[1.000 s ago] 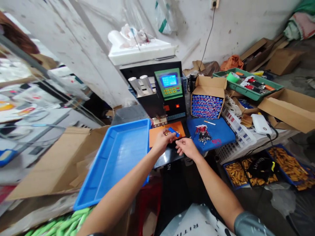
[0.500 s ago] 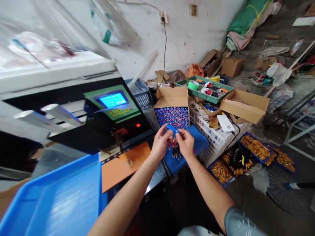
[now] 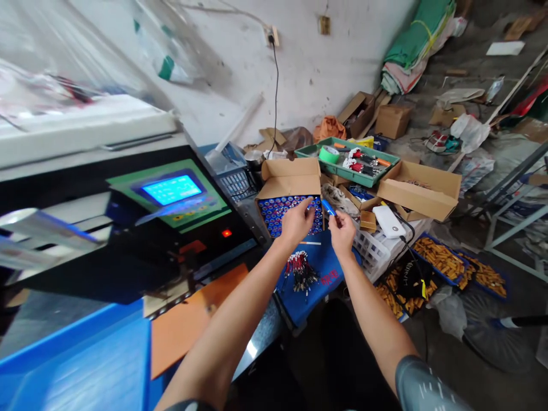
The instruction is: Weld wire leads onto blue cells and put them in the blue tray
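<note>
My right hand (image 3: 342, 233) pinches the lower end of a blue cylindrical battery cell (image 3: 328, 207), which tilts up to the left. My left hand (image 3: 297, 221) is over the front right part of an open cardboard box (image 3: 291, 185). Its thumb and forefinger are a little apart, and I see nothing between them. Packed rows of blue battery cells (image 3: 272, 216) stand on end in that box. In front of it, a bunch of red and black wire leads (image 3: 301, 269) with white ends lies on a blue cloth-like surface (image 3: 306, 302).
On the left stands a machine with a lit screen (image 3: 172, 189), an orange board (image 3: 192, 325) and a blue tray (image 3: 148, 354). A green tray (image 3: 363, 177) with tape and leads is behind right. A white power bank (image 3: 389, 221) lies beside it. Trays of orange pieces (image 3: 440, 260) sit lower right.
My hands have separated. The left has left the cell and moved over the box; the right has carried the cell rightward. The camera view has shifted slightly, uncovering the wire leads.
</note>
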Demonstrator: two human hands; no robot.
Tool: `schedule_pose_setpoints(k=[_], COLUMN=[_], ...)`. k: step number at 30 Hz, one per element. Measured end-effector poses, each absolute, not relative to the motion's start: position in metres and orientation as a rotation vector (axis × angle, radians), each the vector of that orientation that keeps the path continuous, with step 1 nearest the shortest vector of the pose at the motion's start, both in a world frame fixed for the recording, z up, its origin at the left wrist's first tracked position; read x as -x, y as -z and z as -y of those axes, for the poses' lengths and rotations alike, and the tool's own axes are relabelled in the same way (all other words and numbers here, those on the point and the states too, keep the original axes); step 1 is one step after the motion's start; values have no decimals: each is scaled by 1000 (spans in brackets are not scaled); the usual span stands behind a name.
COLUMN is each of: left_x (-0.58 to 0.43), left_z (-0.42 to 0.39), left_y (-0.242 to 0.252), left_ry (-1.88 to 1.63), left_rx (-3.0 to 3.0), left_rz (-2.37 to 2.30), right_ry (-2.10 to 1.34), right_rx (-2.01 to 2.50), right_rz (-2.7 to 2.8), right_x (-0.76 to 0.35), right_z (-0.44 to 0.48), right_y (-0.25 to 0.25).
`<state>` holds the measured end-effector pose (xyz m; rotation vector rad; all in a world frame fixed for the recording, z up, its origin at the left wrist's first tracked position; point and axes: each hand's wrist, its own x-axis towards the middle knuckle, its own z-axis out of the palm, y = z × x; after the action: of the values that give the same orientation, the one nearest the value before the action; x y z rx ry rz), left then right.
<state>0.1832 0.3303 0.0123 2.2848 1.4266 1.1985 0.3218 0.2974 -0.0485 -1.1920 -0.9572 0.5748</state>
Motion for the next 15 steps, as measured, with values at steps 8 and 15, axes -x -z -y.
schedule_pose_setpoints(k=[8,15], left_x=[-208,-201], left_z=[-350,-348], left_y=[-21,-23], left_ry=[-851,-656], left_rx=[-2525,-2623], left_rz=[-1778,-1821], right_ry=[-535,-436], right_rx=[1145,1115], right_rz=[959,1046], right_x=[-333,-331], right_z=[-297,-307], right_y=[51,55])
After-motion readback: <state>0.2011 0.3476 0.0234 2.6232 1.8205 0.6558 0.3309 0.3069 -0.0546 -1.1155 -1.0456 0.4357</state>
